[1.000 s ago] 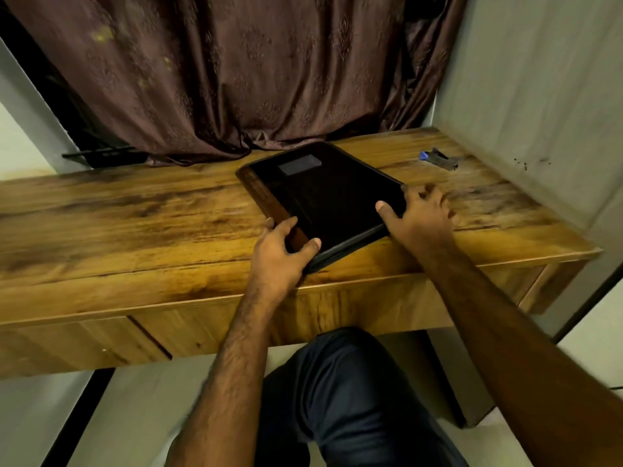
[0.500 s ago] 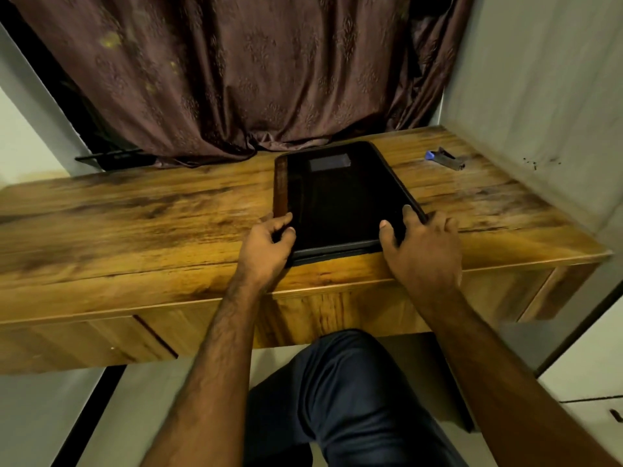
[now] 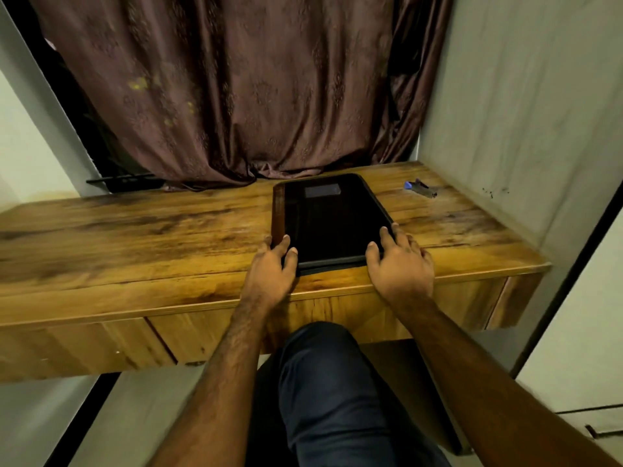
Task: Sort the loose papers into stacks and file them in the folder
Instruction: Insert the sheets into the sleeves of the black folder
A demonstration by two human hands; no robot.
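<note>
A closed black folder [image 3: 332,217] with a grey label lies flat on the wooden desk [image 3: 135,237], its long side running away from me. My left hand [image 3: 269,269] grips its near left corner, thumb on the cover and fingers along the left edge. At the near right corner my right hand [image 3: 401,264] holds it the same way, thumb on top and fingers curled over the right edge. No loose papers are in sight.
A small blue and grey tool [image 3: 421,189] lies at the desk's back right. A brown curtain [image 3: 236,96] hangs behind the desk, a wall [image 3: 522,112] closes the right side, and a black rack [image 3: 121,181] sits at the back left. My knee is under the desk.
Both hands have turned the folder clockwise from a slanted lie until it is square to the desk edge, and they have shifted to its two near corners.
</note>
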